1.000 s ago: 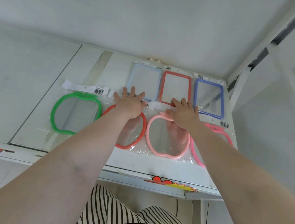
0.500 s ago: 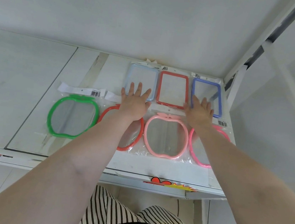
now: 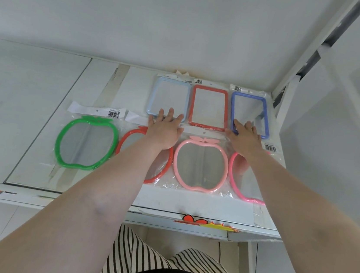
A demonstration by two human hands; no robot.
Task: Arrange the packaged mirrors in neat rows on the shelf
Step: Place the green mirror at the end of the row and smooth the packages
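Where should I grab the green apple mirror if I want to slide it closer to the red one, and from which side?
Take the green apple mirror by its white header flap at the far edge, pinching from above. The mirror lies flat in its plastic bag, so the frame gives little to grip, while the flap sticks out free. The shelf to its left is bare, so a push on the frame's left rim should also work.

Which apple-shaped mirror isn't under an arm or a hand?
The green apple mirror, far left of the front row. It and the light pink one lie uncovered; only the green one has nothing beside it on its left.
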